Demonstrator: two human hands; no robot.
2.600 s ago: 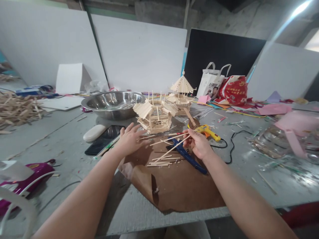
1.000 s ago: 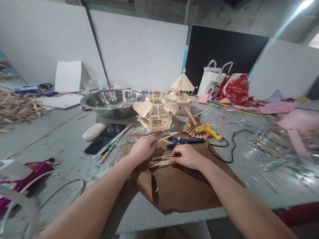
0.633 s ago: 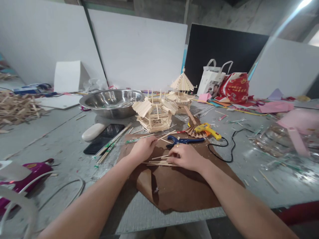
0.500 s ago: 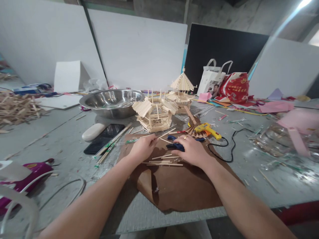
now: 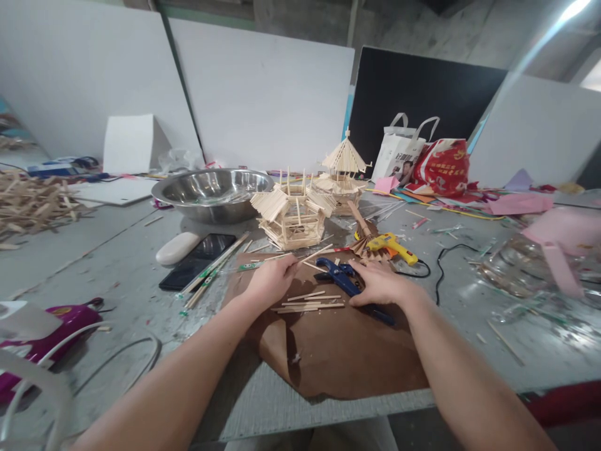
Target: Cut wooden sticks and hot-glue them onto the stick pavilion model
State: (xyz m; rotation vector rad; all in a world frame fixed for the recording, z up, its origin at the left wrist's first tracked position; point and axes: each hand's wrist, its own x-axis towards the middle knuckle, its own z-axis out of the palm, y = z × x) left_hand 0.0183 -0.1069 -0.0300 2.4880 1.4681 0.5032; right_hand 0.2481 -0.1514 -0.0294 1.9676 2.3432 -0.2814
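Observation:
My left hand (image 5: pixel 273 279) is closed in a pinch on a thin wooden stick (image 5: pixel 317 252), which points away up to the right. My right hand (image 5: pixel 382 283) lies over the handles of a blue hand cutter (image 5: pixel 345 279), thumb on the near side and fingers on the far side. The cutter's head points to the far left, and part of its handles is hidden under the palm. Between my hands, several short cut sticks (image 5: pixel 307 305) lie on a brown paper sheet (image 5: pixel 347 363). Behind them stands a roofed stick model (image 5: pixel 295 222) with a hexagonal base.
A second stick pavilion (image 5: pixel 346 160) stands behind. A yellow glue gun (image 5: pixel 393 246) and its cable lie right, by a folded paper fan (image 5: pixel 369 241). Left are a phone (image 5: pixel 200 260), a white case (image 5: pixel 177 248), wrapped sticks (image 5: pixel 211 275) and a steel basin (image 5: pixel 213 210). A clear jug (image 5: pixel 504 266) stands right.
My right hand has left the short sticks and moved over the blue cutter, which has swung from crosswise to slanting towards me. My left hand keeps its stick nearly still.

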